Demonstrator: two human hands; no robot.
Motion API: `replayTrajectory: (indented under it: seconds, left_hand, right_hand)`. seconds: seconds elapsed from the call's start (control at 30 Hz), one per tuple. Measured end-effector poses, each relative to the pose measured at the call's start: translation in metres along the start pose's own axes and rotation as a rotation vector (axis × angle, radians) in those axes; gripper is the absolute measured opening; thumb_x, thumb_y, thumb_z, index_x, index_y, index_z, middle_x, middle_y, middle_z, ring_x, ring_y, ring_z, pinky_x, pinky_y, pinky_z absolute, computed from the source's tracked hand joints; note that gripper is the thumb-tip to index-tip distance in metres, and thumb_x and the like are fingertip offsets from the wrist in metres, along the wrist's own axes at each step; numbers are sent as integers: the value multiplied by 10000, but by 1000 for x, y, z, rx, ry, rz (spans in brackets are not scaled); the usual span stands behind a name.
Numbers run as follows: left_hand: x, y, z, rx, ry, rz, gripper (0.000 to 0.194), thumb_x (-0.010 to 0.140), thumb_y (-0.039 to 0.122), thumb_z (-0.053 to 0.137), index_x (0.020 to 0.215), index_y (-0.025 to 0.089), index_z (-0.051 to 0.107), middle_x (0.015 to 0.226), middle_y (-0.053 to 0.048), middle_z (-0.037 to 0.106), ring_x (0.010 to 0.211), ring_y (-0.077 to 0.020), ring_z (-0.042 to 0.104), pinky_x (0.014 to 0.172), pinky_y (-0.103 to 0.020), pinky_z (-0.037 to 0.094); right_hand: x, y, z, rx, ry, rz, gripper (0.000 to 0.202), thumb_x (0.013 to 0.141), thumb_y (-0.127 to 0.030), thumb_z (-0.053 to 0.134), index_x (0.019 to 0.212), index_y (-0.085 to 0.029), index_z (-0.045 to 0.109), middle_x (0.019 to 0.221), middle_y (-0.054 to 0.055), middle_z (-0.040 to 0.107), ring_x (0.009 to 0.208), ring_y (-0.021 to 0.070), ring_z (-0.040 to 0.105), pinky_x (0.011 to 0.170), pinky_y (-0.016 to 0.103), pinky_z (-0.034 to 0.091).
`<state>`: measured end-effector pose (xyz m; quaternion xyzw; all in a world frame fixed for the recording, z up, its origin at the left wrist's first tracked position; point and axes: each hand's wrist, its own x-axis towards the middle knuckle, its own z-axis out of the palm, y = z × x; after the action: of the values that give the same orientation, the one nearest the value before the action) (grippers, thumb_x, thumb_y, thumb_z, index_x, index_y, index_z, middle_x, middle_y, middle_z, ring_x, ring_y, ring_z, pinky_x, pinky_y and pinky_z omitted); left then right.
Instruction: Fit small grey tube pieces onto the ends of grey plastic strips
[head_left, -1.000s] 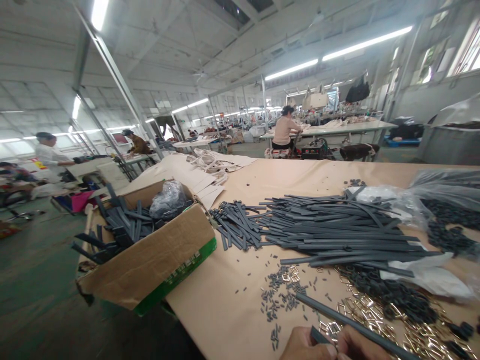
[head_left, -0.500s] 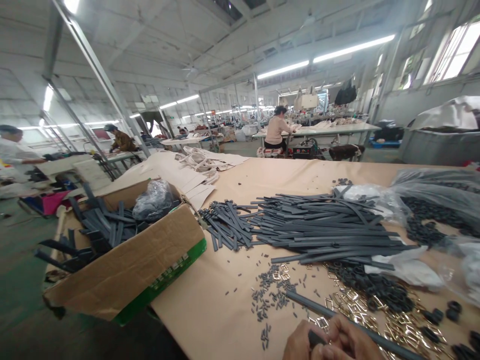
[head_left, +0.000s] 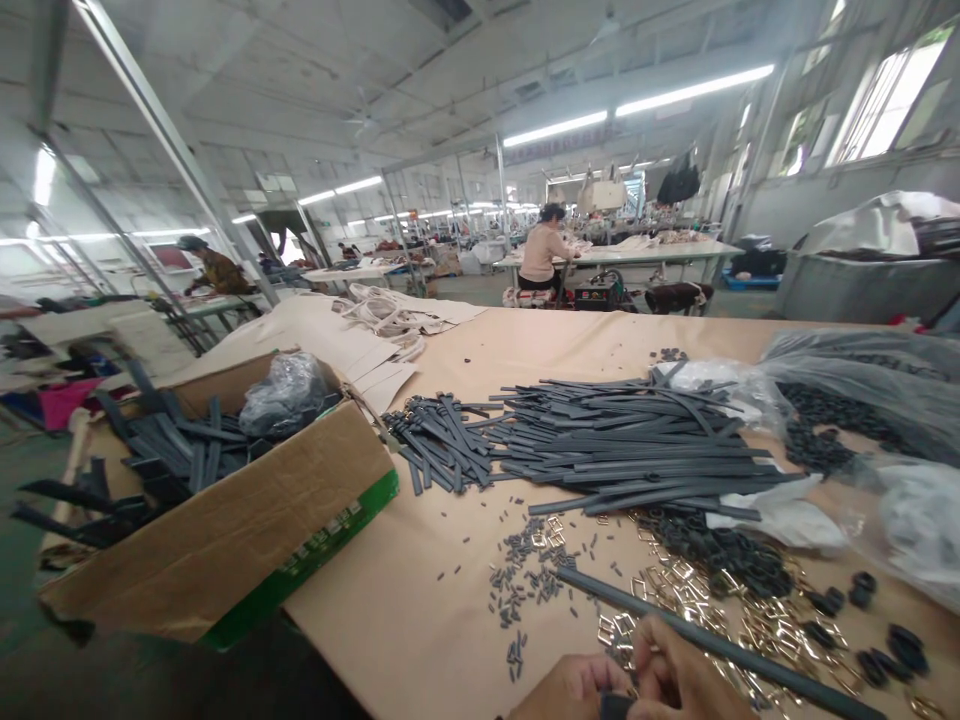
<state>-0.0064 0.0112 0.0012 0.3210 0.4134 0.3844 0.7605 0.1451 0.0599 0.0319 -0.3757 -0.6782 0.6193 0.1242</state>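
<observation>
Left hand [head_left: 566,688]: pinched dark strip [head_left: 616,706] | right hand [head_left: 679,672]: worked close beside it, grip unclear | seemingly mid-handling, called for steady fingers | held near side of gold buckles [head_left: 784,622].

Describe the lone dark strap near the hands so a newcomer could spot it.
On the tan-topped table, find the gold buckles scattered by the right hand. A long dark strap slants across them. Unlike the heaped straps farther back, it lies by itself.

Long strips [head_left: 637,440]: dark grey | buckles [head_left: 675,590]: gold | tabletop [head_left: 420,640]: plain tan | box [head_left: 247,540]: brown, green band
</observation>
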Motion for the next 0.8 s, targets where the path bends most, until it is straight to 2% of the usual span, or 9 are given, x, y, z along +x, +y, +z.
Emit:
replayTrajectory:
  seconds: [0.07,0.13,0.23,0.33,0.4,0.5,0.6,0.67,0.8]
  left_hand:
    - [-5,-2,3,-142,-88,-27,396,529,382,748,668,95,514,600,-1,485,501,-42,421,500,-183,259]
    - [-10,-2,8,-277,-128,-68,351,595,355,711,735,101,513,621,-14,506,514,-61,467,515,-189,310]
    - [-16,2,12,-311,-55,-57,298,661,327,660,775,105,496,622,-15,516,496,-58,470,480,-177,322]
    - [-17,6,13,-118,48,43,304,689,376,617,743,125,455,604,-9,522,490,-65,463,465,-177,322]
    - [-16,8,13,120,119,125,277,729,386,561,722,140,432,607,-4,518,510,-79,467,489,-196,345]
    - [-13,7,15,502,299,235,203,787,335,472,703,156,425,642,-1,501,583,-105,471,548,-227,374]
    - [-11,2,16,697,448,302,162,803,298,434,707,167,428,676,-3,496,635,-119,471,584,-238,380]
    - [-10,0,14,671,445,311,160,812,306,423,726,172,422,684,-4,511,635,-117,491,581,-235,394]
    - [-9,1,6,415,277,238,202,820,366,414,783,168,397,621,9,541,519,-92,515,509,-218,418]
  right_hand:
    - [-2,1,0,-10,-10,-14,229,594,-282,600,681,-201,404,546,-63,475,501,91,434,451,187,282]
    - [-4,2,0,-49,-23,-55,151,648,-257,574,652,-193,437,558,-48,514,512,94,460,457,186,302]
    - [-8,1,-3,-178,-45,-110,148,751,-256,486,627,-175,497,528,-43,521,501,91,467,488,192,326]
    - [-9,3,-6,-277,-69,-115,267,822,-278,392,632,-169,545,496,-48,495,497,90,463,505,196,327]
    - [-8,7,-7,-315,-71,-127,258,815,-326,414,665,-170,555,545,-40,513,530,96,460,505,198,320]
    - [-6,12,-6,-369,-49,-155,266,762,-420,482,708,-166,540,610,-33,519,546,103,421,485,205,295]
    - [-4,13,-5,-387,-29,-178,268,788,-411,453,721,-164,535,636,-27,521,558,106,416,518,215,311]
    - [-3,12,-6,-353,-34,-188,263,821,-374,413,727,-165,542,641,-25,523,564,106,426,542,217,328]
    - [-3,9,-10,-264,-92,-178,272,850,-337,373,760,-165,563,604,-33,524,529,97,447,521,204,339]
